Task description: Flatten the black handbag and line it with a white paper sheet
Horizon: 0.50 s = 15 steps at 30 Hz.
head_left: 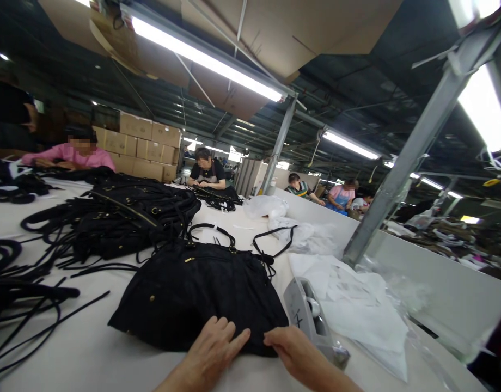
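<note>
A black handbag (201, 296) lies on the pale table right in front of me, its handles pointing away and its gold-coloured zip pull and small fittings showing. On the near part of the bag rests my left hand (212, 348), palm down, the index finger stretched out along the fabric and the thumb hidden. My right hand (291, 348) is closed at the bag's near right corner, the fingertips pinching the black fabric. A black strap (281, 253) with a loop stretches out beyond the bag.
A grey plastic holder (310, 313) with a white roll stands right of the bag, beside white sheets (356, 299) and clear plastic. Piled black bags (136, 212) cover the left side. A metal post (397, 158) rises at the right. Several co-workers sit beyond, one in pink (87, 158).
</note>
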Each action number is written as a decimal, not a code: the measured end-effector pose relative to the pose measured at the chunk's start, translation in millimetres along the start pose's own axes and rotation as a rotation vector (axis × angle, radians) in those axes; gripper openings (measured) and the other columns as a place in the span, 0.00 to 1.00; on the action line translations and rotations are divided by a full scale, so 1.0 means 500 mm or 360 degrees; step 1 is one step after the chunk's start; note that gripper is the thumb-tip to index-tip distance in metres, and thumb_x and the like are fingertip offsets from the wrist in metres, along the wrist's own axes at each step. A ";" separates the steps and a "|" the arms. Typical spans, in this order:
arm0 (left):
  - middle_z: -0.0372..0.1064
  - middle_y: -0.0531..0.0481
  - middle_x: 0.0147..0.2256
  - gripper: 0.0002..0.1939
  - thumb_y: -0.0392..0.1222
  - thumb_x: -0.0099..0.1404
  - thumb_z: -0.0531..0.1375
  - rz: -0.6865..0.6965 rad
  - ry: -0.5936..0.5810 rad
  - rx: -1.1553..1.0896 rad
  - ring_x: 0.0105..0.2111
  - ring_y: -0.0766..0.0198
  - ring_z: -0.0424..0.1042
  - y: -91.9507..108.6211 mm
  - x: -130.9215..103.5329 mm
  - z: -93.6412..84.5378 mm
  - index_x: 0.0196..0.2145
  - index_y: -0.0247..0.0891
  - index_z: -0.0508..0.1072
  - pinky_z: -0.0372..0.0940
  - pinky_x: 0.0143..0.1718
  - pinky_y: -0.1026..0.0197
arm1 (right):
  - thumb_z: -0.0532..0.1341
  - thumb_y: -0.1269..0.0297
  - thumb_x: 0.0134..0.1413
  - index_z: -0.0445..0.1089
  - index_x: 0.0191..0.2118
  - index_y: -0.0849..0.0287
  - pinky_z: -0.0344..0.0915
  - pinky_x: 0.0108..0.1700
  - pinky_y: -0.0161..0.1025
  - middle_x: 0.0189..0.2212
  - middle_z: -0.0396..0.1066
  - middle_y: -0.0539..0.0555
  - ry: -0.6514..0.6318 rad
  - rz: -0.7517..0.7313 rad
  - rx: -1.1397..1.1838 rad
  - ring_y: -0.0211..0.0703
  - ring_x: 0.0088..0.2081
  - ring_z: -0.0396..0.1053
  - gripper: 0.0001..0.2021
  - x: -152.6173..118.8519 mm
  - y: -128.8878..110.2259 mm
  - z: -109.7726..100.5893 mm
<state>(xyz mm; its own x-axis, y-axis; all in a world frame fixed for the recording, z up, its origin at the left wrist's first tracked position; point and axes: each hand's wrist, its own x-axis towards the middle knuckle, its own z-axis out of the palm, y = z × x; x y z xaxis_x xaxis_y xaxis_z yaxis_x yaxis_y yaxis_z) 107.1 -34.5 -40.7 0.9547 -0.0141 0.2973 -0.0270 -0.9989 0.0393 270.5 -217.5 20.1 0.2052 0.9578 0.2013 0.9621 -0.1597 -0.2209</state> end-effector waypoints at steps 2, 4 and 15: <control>0.67 0.48 0.42 0.25 0.35 0.72 0.52 0.0013 0.0004 0.0003 0.43 0.56 0.66 0.000 -0.004 -0.003 0.64 0.49 0.54 0.62 0.50 0.50 | 0.53 0.73 0.56 0.76 0.37 0.54 0.70 0.38 0.35 0.31 0.79 0.50 -0.0076 0.0145 0.0067 0.42 0.34 0.76 0.14 0.064 -0.039 -0.053; 0.67 0.48 0.42 0.25 0.34 0.71 0.52 0.0035 0.0013 0.0015 0.43 0.56 0.66 0.000 -0.008 -0.004 0.64 0.48 0.54 0.61 0.50 0.50 | 0.53 0.68 0.60 0.74 0.43 0.54 0.69 0.39 0.35 0.30 0.78 0.50 0.0093 0.0131 0.0209 0.40 0.33 0.75 0.13 0.142 -0.075 -0.087; 0.68 0.51 0.31 0.05 0.42 0.70 0.57 0.0277 0.0266 0.0288 0.31 0.61 0.65 -0.014 0.012 0.030 0.36 0.44 0.72 0.55 0.28 0.56 | 0.52 0.53 0.63 0.71 0.52 0.56 0.69 0.55 0.49 0.49 0.75 0.59 0.0602 -0.0104 0.0795 0.51 0.51 0.72 0.20 0.269 -0.075 0.198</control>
<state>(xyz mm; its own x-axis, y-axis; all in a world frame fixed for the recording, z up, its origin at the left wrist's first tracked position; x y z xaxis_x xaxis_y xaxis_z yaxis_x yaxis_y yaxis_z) 117.6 -28.1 -53.2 0.8780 -0.1933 0.4378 -0.1185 -0.9741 -0.1924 244.4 -58.9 -39.0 0.2859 0.7966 0.5326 0.7936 0.1147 -0.5975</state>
